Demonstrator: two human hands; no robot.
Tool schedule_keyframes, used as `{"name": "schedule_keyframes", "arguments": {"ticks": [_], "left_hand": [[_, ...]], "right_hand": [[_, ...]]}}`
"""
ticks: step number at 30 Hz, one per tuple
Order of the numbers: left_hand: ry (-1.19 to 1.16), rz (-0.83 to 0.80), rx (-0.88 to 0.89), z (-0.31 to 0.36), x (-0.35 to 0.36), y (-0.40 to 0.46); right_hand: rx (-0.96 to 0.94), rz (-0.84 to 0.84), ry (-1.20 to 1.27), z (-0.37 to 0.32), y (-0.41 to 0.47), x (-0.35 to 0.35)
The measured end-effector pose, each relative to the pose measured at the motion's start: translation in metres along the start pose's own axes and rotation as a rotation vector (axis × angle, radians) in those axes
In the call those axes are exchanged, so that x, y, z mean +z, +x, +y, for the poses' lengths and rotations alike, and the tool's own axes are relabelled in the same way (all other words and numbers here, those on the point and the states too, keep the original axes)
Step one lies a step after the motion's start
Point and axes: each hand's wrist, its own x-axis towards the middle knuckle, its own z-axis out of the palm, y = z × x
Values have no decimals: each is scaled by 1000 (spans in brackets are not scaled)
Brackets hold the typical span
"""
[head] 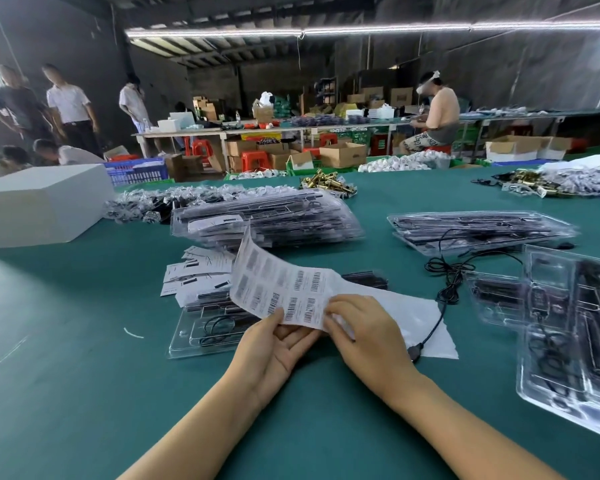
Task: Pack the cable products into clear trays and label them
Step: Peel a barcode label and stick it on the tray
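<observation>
Near the tabletop's front edge, the left hand (278,344) pinches the label sheet (284,289) from below while the right hand (364,327) fingers pick at a sticker, probably for the packed tray (201,327) just beside.

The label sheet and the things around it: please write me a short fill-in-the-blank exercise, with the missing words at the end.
1. The left hand and the right hand both hold a sheet of ____ labels.
2. The table has a ____ cover.
3. The white box stands to the ____ of the hands.

Missing words: barcode; green; left
</observation>
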Motion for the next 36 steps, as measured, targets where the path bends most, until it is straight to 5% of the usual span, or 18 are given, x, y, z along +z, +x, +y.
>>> {"name": "schedule_keyframes", "arguments": {"ticks": [16,26,36], "left_hand": [[152,-146,22,-2,-6,-4],[136,-157,23,-1,-6,-6],[160,-198,55,0,-5,-8]], "right_hand": [[352,-169,165,-3,0,3],[249,-25,254,-10,2,3],[463,-35,380,-11,2,5]]}}
